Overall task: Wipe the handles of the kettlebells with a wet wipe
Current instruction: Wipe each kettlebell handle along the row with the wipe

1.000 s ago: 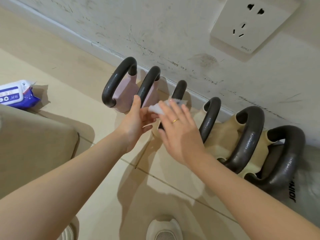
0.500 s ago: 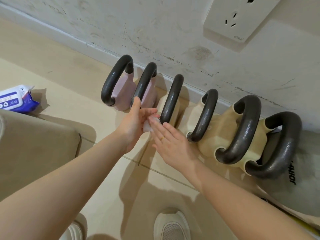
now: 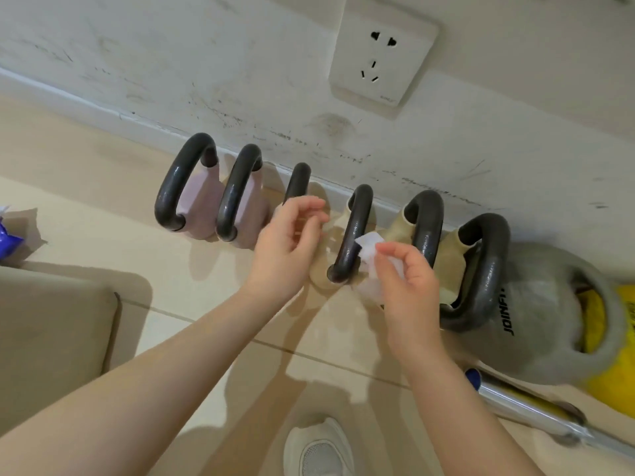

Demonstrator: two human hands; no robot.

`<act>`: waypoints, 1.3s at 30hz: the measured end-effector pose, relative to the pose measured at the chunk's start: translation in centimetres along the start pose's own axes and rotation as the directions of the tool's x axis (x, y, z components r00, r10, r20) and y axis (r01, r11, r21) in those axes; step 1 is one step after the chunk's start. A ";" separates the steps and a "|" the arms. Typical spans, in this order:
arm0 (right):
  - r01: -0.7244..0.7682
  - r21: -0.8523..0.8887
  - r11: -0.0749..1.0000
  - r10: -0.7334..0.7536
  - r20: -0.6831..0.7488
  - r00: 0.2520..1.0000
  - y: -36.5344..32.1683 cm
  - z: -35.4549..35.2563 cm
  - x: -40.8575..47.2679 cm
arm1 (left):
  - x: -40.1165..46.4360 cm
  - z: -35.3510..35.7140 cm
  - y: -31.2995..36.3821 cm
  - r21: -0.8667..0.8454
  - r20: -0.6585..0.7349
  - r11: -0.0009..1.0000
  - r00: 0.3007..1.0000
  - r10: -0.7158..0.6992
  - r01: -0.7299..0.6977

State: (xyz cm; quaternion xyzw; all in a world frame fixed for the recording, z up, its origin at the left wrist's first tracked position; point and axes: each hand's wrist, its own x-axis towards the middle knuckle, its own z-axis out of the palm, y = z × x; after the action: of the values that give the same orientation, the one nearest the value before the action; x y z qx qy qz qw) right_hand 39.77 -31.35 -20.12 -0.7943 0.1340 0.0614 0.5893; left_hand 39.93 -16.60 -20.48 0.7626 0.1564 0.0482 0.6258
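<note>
Several kettlebells with dark handles stand in a row along the wall: two pink ones (image 3: 197,197) on the left, beige ones (image 3: 400,228) in the middle. My right hand (image 3: 407,280) pinches a white wet wipe (image 3: 369,249) just right of the fourth handle (image 3: 354,235), touching it or nearly so. My left hand (image 3: 287,242) hovers in front of the third handle (image 3: 297,182), fingers curled loosely and holding nothing. It hides the lower part of that handle.
A large grey kettlebell (image 3: 549,314) sits at the right with something yellow (image 3: 615,389) behind it. A metal bar (image 3: 529,407) lies on the floor. A blue wipe pack (image 3: 8,240) shows at the left edge, a beige cushion (image 3: 51,331) below it. My shoe (image 3: 319,448) is at the bottom. A wall socket (image 3: 381,53) is above.
My right hand has carried the wipe from the third handle rightwards to the fourth handle. My left hand let go of the wipe and lifted. The view shifted right.
</note>
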 end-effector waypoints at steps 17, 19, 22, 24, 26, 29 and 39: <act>-0.266 0.233 0.935 0.282 -0.038 0.959 1.5 4.4 3.1 | 2.6 4.1 -1.3 0.181 0.209 0.943 0.926 -0.315 0.280; -0.324 0.418 0.849 0.333 0.054 0.941 1.0 4.0 2.5 | 2.8 4.2 -1.0 0.167 0.222 0.939 0.916 -0.334 0.302; -0.308 0.424 0.852 0.275 0.139 0.951 1.3 3.6 0.5 | 3.3 4.1 -0.6 0.128 0.230 0.916 0.887 -0.400 0.380; -0.257 0.382 0.888 0.225 0.128 0.966 1.7 3.6 -0.1 | 3.7 3.9 -0.2 0.109 0.245 0.891 0.856 -0.455 0.442; -0.223 0.344 0.912 0.214 0.064 0.975 1.7 3.7 1.3 | 4.0 3.8 0.1 0.102 0.259 0.879 0.841 -0.475 0.465; -0.156 0.257 0.954 0.167 -0.021 0.986 1.3 4.0 3.6 | 4.2 3.7 0.4 0.110 0.275 0.868 0.824 -0.495 0.485; -0.026 -0.052 0.998 0.026 0.005 1.000 1.3 5.5 4.3 | 3.6 4.1 0.8 -0.080 0.262 0.777 0.765 -0.588 0.625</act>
State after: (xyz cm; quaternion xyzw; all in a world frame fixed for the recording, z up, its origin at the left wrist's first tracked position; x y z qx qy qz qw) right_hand 43.83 -27.06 -24.11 -0.8072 0.1411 0.0749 0.5682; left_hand 44.61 -19.46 -21.05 0.6175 0.3195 -0.2302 0.6809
